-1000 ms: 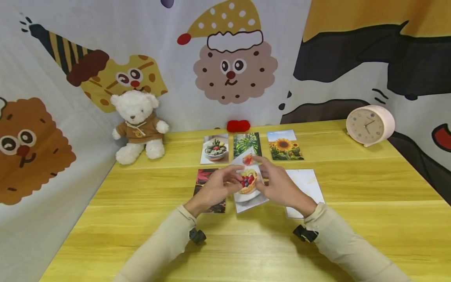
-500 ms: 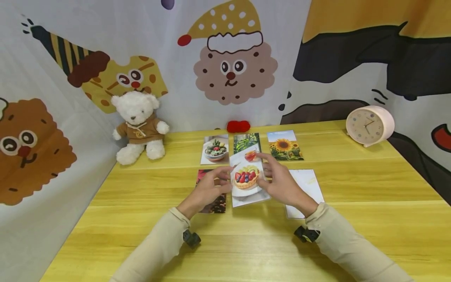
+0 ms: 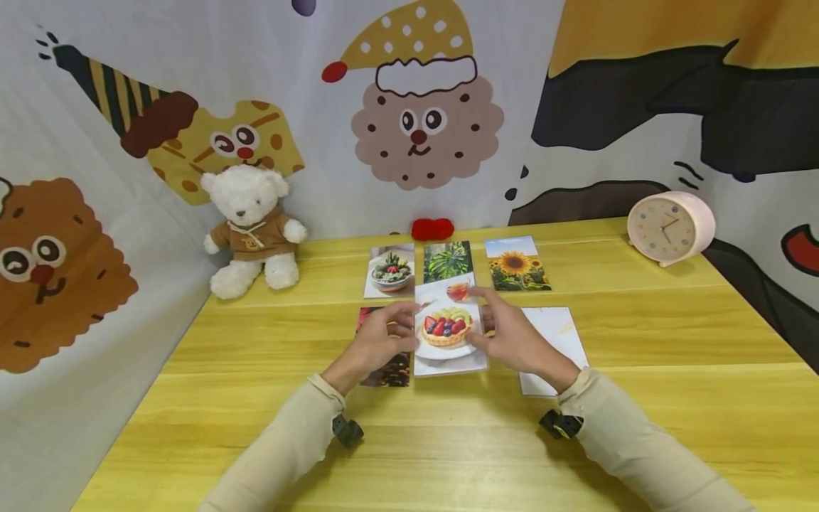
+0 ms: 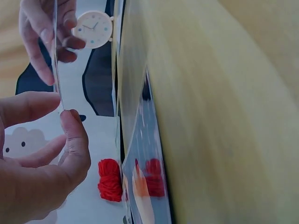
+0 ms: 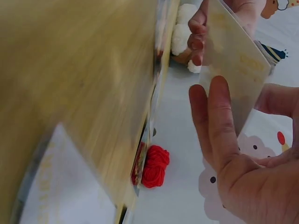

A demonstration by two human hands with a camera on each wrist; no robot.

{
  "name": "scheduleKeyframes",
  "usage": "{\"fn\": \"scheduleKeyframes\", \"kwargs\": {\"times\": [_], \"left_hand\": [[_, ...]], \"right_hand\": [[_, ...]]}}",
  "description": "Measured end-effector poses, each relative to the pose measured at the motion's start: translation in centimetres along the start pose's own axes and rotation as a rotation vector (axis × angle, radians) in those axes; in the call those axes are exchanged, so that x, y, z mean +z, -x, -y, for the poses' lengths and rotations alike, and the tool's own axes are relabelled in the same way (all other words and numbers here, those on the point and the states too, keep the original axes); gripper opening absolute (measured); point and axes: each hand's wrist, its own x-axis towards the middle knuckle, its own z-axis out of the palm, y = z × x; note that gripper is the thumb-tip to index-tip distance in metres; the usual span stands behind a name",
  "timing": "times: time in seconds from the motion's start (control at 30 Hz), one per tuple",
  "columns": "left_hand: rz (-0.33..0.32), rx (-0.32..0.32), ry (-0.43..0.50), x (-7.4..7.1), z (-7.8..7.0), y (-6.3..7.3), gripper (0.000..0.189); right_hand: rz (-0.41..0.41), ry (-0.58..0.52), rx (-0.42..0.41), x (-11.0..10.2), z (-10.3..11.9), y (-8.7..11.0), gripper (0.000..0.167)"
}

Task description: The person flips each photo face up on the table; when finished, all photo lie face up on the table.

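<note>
A picture card (image 3: 444,338) with a fruit tart and a glass of red tea is held up between both hands, face toward me. My left hand (image 3: 382,341) pinches its left edge between thumb and finger. On the opposite edge my right hand (image 3: 515,338) grips it, thumb in front and fingers behind. The left wrist view shows the card (image 4: 56,70) edge-on, raised off the table. Its pale back (image 5: 233,60) with faint yellow print appears in the right wrist view. Partly behind my left hand lies a dark card (image 3: 393,370) with red at its top.
At the back lie a cactus card (image 3: 390,272), a green leaf card (image 3: 448,257) and a sunflower card (image 3: 517,263). A white card (image 3: 559,341) lies right. A teddy bear (image 3: 249,227), red yarn (image 3: 432,229) and a pink clock (image 3: 668,227) stand along the back.
The tart card was tilted and partly covered by my fingers; now it is upright and straight. My left hand has shifted left to the card's edge.
</note>
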Motion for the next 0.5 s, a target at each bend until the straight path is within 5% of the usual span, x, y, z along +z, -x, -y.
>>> {"fn": "scheduleKeyframes", "kwargs": {"times": [0.5], "left_hand": [[0.05, -0.019, -0.159, -0.22, 0.33, 0.11, 0.046]], "right_hand": [[0.141, 0.267, 0.116, 0.1, -0.71, -0.22, 0.073]]}}
